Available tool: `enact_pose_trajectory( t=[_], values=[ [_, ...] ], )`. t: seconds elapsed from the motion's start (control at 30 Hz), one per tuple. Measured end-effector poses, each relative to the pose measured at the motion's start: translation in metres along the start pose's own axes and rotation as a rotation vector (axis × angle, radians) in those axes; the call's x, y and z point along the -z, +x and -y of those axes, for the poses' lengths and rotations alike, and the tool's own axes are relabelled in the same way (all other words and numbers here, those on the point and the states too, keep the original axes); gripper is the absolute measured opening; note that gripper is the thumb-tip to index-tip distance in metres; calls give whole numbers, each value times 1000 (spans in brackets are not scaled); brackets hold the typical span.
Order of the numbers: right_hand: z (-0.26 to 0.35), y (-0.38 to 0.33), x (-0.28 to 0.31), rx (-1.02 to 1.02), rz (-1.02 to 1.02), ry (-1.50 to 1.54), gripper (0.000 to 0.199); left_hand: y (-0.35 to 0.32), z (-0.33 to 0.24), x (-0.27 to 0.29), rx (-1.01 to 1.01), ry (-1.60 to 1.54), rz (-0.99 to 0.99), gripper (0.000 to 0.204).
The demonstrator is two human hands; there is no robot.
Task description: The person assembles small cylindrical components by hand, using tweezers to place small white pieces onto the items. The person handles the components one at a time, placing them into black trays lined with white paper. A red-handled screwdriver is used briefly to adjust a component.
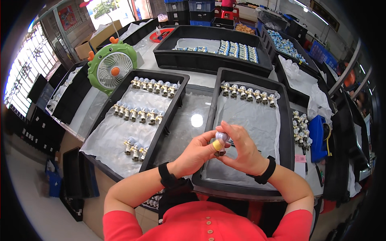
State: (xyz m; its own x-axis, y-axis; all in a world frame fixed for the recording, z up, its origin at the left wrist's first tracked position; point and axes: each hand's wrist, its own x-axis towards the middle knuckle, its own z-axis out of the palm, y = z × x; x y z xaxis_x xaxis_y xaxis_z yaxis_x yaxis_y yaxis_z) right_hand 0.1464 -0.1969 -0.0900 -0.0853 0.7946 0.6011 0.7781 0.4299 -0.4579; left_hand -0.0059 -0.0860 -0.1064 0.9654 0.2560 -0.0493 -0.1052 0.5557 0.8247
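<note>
A small figurine (222, 137) with a pale lilac-grey head and dark base is between my two hands, above the near part of the right-hand black tray (287, 136). My left hand (198, 151) pinches it, the thumb wearing a yellow wrap (217, 145). Curled around its other side, my right hand (244, 149) has its fingertips at the head and its thumb near the base. Behind my hands, a row of similar figurines (249, 94) stands on the tray's white liner sheet (245, 114). My fingers cover part of the held figurine.
To the left, another black tray (183, 82) holds figurines in separate groups. A green fan (114, 66) stands beyond it. At the back, a larger tray (209, 62) contains blue-and-white pieces. More figurines (300, 128) and a blue box (317, 138) are on the right.
</note>
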Motion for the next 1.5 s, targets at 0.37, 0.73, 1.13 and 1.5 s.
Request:
enact_pose_trajectory(
  t=[0.37, 0.73, 1.13, 1.5],
  values=[
    [4, -4, -3, -226, -5, 323, 104, 1, -5, -5, 31, -54, 113, 41],
    [-3, -4, 1, -285, 40, 370, 105, 1, -5, 3, 49, -187, 149, 56],
    [-1, -2, 7, -314, 89, 203, 74, 2, 0, 8, 70, -146, 104, 48],
    [-6, -3, 5, -341, 90, 257, 70, 1, -1, 5, 90, -192, 79, 47]
  ],
)
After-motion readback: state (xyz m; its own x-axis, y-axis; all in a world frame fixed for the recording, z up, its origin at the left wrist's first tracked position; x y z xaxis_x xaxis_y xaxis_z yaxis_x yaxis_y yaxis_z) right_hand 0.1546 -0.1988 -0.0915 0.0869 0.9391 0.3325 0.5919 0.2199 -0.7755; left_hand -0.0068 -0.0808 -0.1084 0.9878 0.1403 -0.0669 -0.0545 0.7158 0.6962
